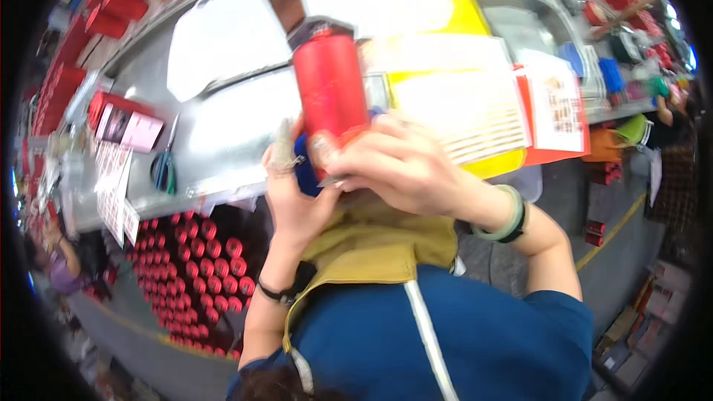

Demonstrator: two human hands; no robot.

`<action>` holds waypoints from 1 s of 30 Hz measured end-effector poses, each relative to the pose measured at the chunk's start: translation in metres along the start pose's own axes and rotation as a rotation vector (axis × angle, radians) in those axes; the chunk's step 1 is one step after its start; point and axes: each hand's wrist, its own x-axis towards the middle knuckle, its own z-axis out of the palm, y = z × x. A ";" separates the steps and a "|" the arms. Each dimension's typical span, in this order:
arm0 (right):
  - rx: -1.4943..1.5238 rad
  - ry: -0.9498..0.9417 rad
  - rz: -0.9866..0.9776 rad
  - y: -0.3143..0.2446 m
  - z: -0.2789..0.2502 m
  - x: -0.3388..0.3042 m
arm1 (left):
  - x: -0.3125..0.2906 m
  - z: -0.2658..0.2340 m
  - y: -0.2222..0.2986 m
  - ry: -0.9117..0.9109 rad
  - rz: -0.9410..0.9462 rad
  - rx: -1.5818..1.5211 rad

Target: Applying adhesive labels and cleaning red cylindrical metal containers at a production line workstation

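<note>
A red cylindrical bottle (330, 85) jutted from both hands by the grey metal tabletop's (197, 171) near edge.
Left grip (292, 197) wrapped its near end, right grip (408, 167) pinched there; open metal stretched leftward to teal-handled scissors (165, 167).

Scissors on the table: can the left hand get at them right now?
Probably yes: the scissors lie left of the left hand, with shiny metal tabletop between. But that hand is busy at the lower end of the red cylinder, so likely must leave it first.
</note>
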 end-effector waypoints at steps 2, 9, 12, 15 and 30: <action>-0.097 0.174 0.091 0.023 0.003 0.009 | -0.003 0.001 -0.002 -0.029 -0.012 0.090; -0.081 0.054 -0.245 -0.001 0.017 -0.006 | -0.019 0.004 -0.015 0.016 -0.116 -0.212; -0.162 0.129 -0.073 0.011 0.014 0.006 | -0.008 0.007 0.004 0.023 -0.129 -0.174; -0.328 0.283 -0.018 0.032 -0.002 0.008 | -0.001 0.010 0.012 0.067 -0.068 -0.005; 0.026 0.077 -0.156 -0.004 0.029 -0.019 | 0.000 -0.001 -0.007 -0.093 -0.202 -0.433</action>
